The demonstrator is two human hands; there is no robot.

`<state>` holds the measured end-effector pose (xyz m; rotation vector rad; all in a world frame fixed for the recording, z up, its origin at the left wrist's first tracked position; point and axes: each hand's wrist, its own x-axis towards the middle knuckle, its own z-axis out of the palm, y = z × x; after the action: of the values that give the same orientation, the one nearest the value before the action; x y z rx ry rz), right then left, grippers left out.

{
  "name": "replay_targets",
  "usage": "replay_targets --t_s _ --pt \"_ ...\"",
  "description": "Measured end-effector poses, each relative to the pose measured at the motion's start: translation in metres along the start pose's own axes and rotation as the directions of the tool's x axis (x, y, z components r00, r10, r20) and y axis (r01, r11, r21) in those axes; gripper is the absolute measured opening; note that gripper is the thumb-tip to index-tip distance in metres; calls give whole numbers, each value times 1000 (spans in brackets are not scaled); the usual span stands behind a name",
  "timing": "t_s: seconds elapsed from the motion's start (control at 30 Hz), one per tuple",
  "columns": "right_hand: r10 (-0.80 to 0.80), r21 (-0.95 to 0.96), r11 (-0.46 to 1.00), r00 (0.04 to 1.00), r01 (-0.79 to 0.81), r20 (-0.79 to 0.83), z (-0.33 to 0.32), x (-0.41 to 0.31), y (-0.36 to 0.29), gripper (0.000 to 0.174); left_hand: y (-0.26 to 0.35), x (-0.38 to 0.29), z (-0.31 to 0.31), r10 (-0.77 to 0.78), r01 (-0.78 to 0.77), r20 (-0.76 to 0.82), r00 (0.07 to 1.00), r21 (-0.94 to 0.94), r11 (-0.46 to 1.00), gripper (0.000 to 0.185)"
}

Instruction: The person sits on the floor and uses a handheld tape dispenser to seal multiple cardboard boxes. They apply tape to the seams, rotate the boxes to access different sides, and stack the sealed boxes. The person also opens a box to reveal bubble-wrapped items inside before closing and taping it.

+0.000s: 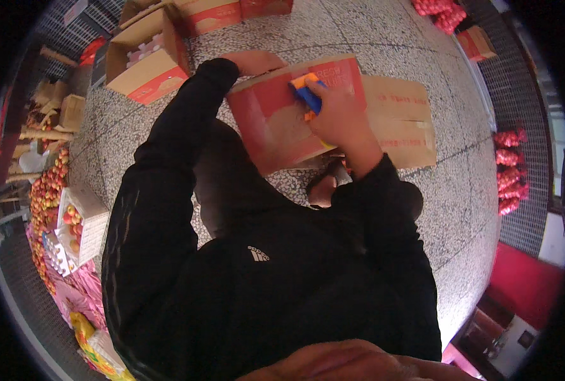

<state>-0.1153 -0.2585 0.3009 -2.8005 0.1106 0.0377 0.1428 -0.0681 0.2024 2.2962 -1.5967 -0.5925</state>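
A red and brown printed cardboard box (268,126) stands tilted in front of my knees. My left hand (256,63) holds it at its far left edge, where the fingertips are partly hidden. Against its printed face, my right hand (342,116) grips a blue and orange tool (309,97), which looks like a packing tape dispenser. A bit of yellow shows below that hand; what it belongs to is hidden. Partly behind the box, a flattened brown cardboard sheet (401,121) lies on the floor to the right.
An open carton (146,59) with wrapped items stands at the far left, by more red cartons (211,16). Left are a white crate (89,228) of apples and a heap of loose fruit (49,190). Red net bags (508,171) line the right wall. My foot (323,190) is beside the box.
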Motion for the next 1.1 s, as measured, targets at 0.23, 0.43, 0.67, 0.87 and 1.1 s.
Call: replay_targets --t_s 0.23,0.43,0.67,0.87,1.1 --pt "-131 -41 989 975 141 177 -10 102 -12 66 -23 -4 -4 -33 102 -279 960 235 967 40" --pt "-117 -128 980 961 153 248 7 166 -27 50 -72 18 10 -118 218 -306 945 315 924 42" --pt "-164 -118 973 954 198 251 8 176 -20 42 -96 27 8 -138 269 -382 914 313 911 43" --pt "-149 -81 984 980 160 129 -1 109 -5 63 -87 27 6 -115 261 -396 911 338 904 43" --pt "-34 -39 999 999 35 23 31 -1 13 69 -78 20 5 -114 271 -407 906 352 896 43"
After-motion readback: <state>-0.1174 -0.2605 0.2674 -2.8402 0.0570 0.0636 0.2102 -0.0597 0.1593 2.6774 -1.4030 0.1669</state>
